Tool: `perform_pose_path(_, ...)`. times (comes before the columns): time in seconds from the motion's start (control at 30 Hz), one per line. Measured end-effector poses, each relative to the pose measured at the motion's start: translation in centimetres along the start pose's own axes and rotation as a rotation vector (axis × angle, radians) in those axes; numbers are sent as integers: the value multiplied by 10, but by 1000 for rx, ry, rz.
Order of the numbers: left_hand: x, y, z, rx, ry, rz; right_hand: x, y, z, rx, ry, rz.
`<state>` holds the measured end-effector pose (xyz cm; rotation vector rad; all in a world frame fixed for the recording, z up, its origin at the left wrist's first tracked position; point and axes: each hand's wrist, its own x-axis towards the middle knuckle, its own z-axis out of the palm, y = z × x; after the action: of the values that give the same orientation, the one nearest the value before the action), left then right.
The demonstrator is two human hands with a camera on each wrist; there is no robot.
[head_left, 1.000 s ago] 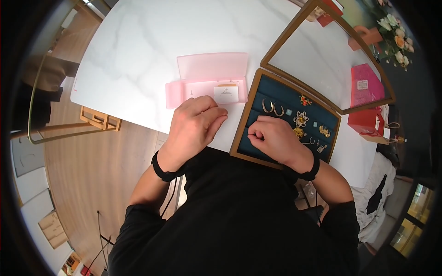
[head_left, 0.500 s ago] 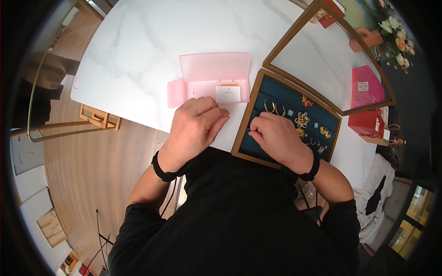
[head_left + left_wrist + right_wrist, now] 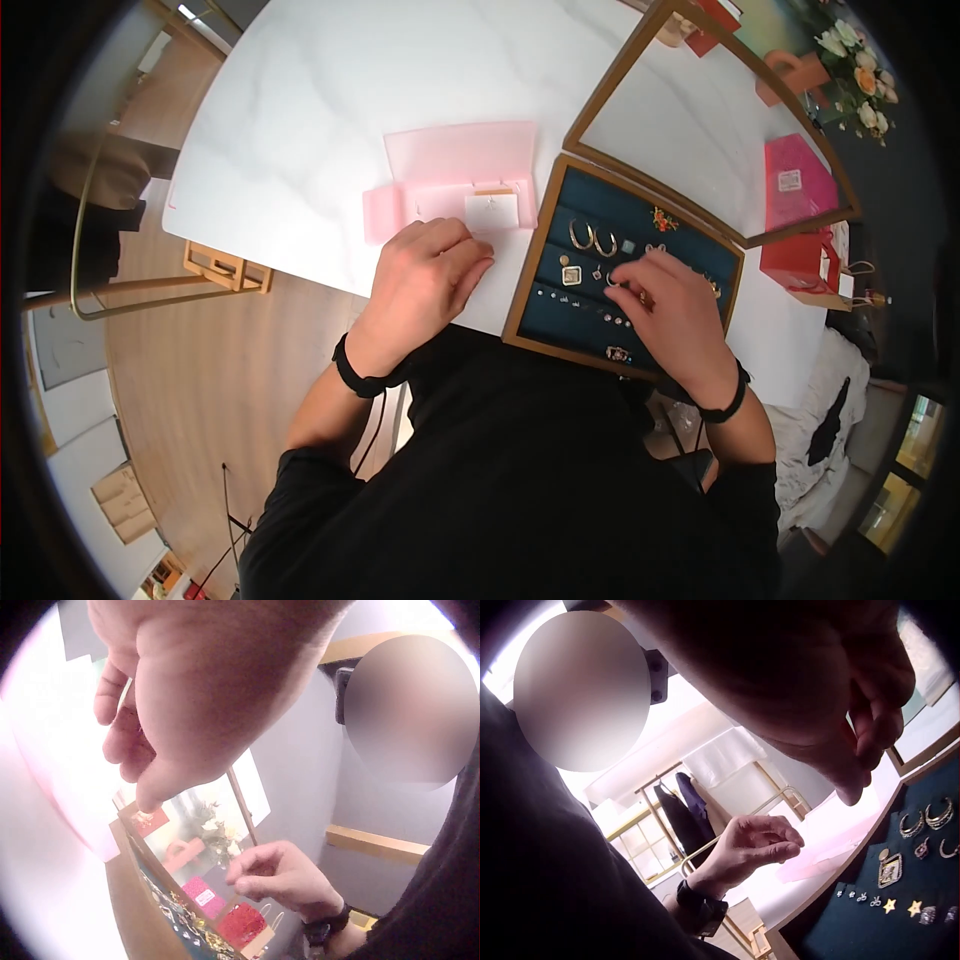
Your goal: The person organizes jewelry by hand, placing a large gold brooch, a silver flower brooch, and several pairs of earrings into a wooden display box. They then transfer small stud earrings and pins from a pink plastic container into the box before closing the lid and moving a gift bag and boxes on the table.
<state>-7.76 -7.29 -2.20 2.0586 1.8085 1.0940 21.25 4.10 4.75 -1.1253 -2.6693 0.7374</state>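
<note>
My right hand (image 3: 675, 310) is over the blue-lined jewelry case (image 3: 535, 315), fingers bent and thumb slightly apart, by a small hoop earring (image 3: 612, 280). Left of these fingertips lie a square pendant (image 3: 571, 275) and a row of stud earrings (image 3: 580, 306); two larger hoops (image 3: 606, 243) sit farther back. My left hand (image 3: 425, 280) hovers in front of the opened pink box (image 3: 382, 215), fingers curled and thumb tip against the index finger; I cannot tell whether something tiny is pinched there. A white card (image 3: 491, 211) stands in the pink box.
The case's framed glass lid (image 3: 612, 82) stands raised behind it. Pink and red bags (image 3: 800, 265) are at the right, with flowers (image 3: 865, 85) behind. The white marbled table (image 3: 330, 90) spreads out behind the pink box.
My right hand has moved right across the case and its fingers have spread a little, uncovering the pendant and stud row. The left hand stays in nearly the same place.
</note>
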Motion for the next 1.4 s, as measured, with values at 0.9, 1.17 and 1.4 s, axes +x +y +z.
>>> perform_pose_path(0.9, 0, -78, -58, 270, 3, -107, 146, -16, 80, -114, -216, -526)
perform_pose_path(1.17, 22, -77, -35, 487, -216, 106, 163, -35, 103, -142, -265, -562)
perform_pose_path(1.4, 22, -76, -26, 513, -258, 110, 162, -40, 106, -259, -338, -502)
